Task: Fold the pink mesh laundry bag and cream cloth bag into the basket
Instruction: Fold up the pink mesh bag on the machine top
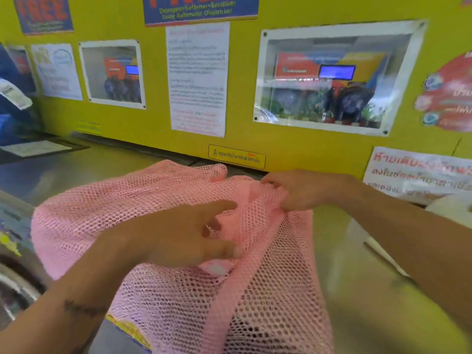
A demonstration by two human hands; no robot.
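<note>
The pink mesh laundry bag (107, 210) lies spread over a metal machine top and hangs over its front edge toward me. My left hand (176, 236) rests on the middle of the bag, fingers curled into a fold of mesh. My right hand (298, 190) pinches the bag's far right edge near the wall. A pale object (452, 210), perhaps the cream cloth bag, shows at the right edge. No basket is in view.
A yellow wall (301, 149) with posters and notices stands right behind the bag. The steel top (63, 169) runs left to a blue item (12, 116). A round washer door (15, 284) sits at lower left.
</note>
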